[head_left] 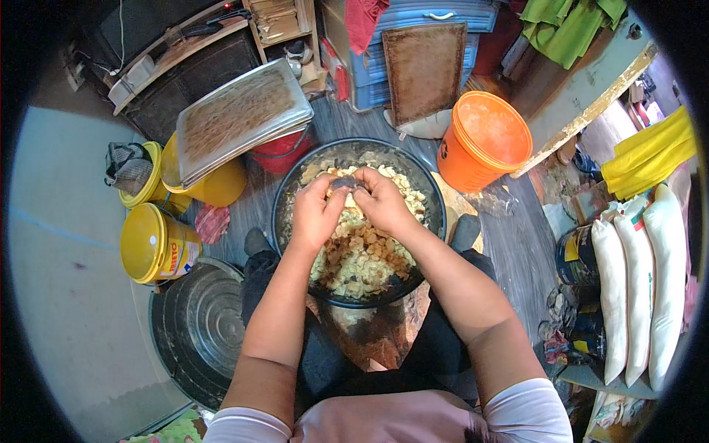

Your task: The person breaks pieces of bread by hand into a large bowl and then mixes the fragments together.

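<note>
A wide black basin (pixel 434 247) stands on the floor between my knees. It holds many pale, crumbly pieces (pixel 353 282), with a heap of brown chunks (pixel 363 247) in the middle and some dark bits among them. Above the far half of the basin, my left hand (pixel 316 210) and my right hand (pixel 384 203) meet at the fingertips. Both are closed on one dark, flat-looking piece (pixel 343 182), whose kind I cannot make out. The fingers partly cover it.
An orange bucket (pixel 484 144) stands right of the basin, a red bucket (pixel 281 153) behind it under stacked trays (pixel 244 118). Yellow buckets (pixel 144 244) and a black round tub (pixel 203 325) are at left. Filled white bags (pixel 636 288) stand at right.
</note>
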`<action>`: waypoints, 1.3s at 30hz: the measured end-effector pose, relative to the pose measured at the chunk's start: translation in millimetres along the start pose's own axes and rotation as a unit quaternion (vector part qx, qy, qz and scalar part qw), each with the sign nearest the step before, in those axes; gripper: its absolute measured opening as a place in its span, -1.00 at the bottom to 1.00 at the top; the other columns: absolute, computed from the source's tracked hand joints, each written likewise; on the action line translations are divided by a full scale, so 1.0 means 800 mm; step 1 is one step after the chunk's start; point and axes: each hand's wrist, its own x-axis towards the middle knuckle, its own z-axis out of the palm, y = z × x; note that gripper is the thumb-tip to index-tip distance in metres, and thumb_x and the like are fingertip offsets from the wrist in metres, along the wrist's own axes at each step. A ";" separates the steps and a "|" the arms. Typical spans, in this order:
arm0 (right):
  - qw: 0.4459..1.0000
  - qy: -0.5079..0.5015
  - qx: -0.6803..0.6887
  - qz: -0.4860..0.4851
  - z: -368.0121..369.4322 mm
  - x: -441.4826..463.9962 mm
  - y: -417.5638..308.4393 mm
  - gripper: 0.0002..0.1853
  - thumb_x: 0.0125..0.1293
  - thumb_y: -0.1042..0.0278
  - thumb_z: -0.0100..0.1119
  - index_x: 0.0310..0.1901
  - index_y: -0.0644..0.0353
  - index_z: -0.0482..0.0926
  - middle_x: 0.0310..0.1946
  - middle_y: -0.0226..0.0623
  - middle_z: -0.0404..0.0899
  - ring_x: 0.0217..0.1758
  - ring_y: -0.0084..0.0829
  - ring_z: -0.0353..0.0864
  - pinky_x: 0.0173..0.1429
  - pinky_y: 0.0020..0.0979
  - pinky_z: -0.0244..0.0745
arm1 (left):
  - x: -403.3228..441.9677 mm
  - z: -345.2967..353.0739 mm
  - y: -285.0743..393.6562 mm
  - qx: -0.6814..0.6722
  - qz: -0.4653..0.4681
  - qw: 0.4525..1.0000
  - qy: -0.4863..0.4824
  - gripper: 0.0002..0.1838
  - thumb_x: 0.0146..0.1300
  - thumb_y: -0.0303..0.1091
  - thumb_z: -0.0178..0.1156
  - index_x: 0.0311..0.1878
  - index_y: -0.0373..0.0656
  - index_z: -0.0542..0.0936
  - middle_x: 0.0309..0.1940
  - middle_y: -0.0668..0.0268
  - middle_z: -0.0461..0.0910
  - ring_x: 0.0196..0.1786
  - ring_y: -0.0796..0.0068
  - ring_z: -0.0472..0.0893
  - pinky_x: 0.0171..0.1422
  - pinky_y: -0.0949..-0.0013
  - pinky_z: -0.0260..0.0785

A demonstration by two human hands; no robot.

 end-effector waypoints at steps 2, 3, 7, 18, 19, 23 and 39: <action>1.000 0.006 0.016 -0.013 0.003 0.003 0.004 -0.80 0.17 0.48 0.01 -0.16 0.31 0.44 -0.38 -0.29 0.53 -0.34 -0.54 0.48 -0.23 -0.47 0.40 | 0.000 0.003 -0.004 -0.030 -0.023 0.999 0.000 -0.80 0.16 -0.33 0.13 -0.29 -0.31 0.51 -0.50 0.17 0.55 -0.41 0.40 0.55 -0.26 0.37 0.37; 0.999 0.012 0.032 -0.027 0.005 0.004 0.007 -0.80 0.20 0.50 -0.01 -0.14 0.31 0.43 -0.35 -0.29 0.53 -0.32 -0.53 0.48 -0.23 -0.46 0.41 | 0.001 0.005 -0.008 -0.059 -0.047 0.997 0.001 -0.76 0.21 -0.27 0.12 -0.31 -0.30 0.51 -0.55 0.15 0.53 -0.45 0.34 0.54 -0.31 0.34 0.36; 0.995 0.016 0.090 -0.050 0.014 0.010 0.010 -0.79 0.22 0.52 -0.04 -0.10 0.28 0.42 -0.31 -0.32 0.52 -0.29 -0.55 0.47 -0.22 -0.48 0.40 | 0.002 0.008 -0.023 -0.114 -0.085 0.990 0.007 -0.71 0.28 -0.19 0.07 -0.37 -0.26 0.52 -0.63 0.33 0.49 -0.56 0.59 0.44 -0.45 0.45 0.28; 0.986 -0.096 -0.048 -0.128 0.001 -0.002 -0.004 -0.64 0.02 0.46 0.21 -0.08 0.13 0.43 -0.24 -0.41 0.44 -0.09 -0.52 0.42 -0.06 -0.49 0.40 | 0.005 0.002 -0.039 -0.233 -0.232 0.944 -0.025 -0.70 0.34 -0.12 -0.03 -0.18 -0.16 0.51 -0.55 0.46 0.48 -0.62 0.74 0.38 -0.63 0.62 0.20; 0.986 -0.096 -0.048 -0.128 0.001 -0.003 -0.005 -0.64 0.02 0.46 0.21 -0.08 0.13 0.43 -0.24 -0.41 0.44 -0.09 -0.52 0.42 -0.06 -0.49 0.40 | 0.005 0.003 -0.039 -0.238 -0.225 0.945 -0.015 -0.72 0.32 -0.14 0.00 -0.24 -0.19 0.51 -0.60 0.44 0.46 -0.66 0.71 0.35 -0.64 0.59 0.19; 0.985 -0.088 -0.116 -0.097 0.001 -0.004 -0.011 -0.74 -0.01 0.56 0.21 -0.22 0.20 0.49 -0.28 -0.38 0.45 -0.17 -0.53 0.46 -0.11 -0.50 0.42 | 0.005 -0.002 -0.027 -0.216 -0.238 0.947 -0.023 -0.71 0.32 -0.14 0.00 -0.23 -0.20 0.50 -0.62 0.45 0.44 -0.67 0.69 0.34 -0.63 0.58 0.20; 0.997 -0.059 -0.039 -0.033 -0.005 0.000 -0.001 -0.59 0.02 0.37 0.34 -0.08 0.21 0.43 -0.22 -0.37 0.46 -0.21 -0.56 0.39 -0.06 -0.50 0.37 | 0.005 -0.007 -0.019 -0.258 -0.229 0.934 -0.090 -0.75 0.29 -0.23 0.02 -0.10 -0.19 0.44 -0.42 0.41 0.49 -0.58 0.72 0.36 -0.57 0.63 0.24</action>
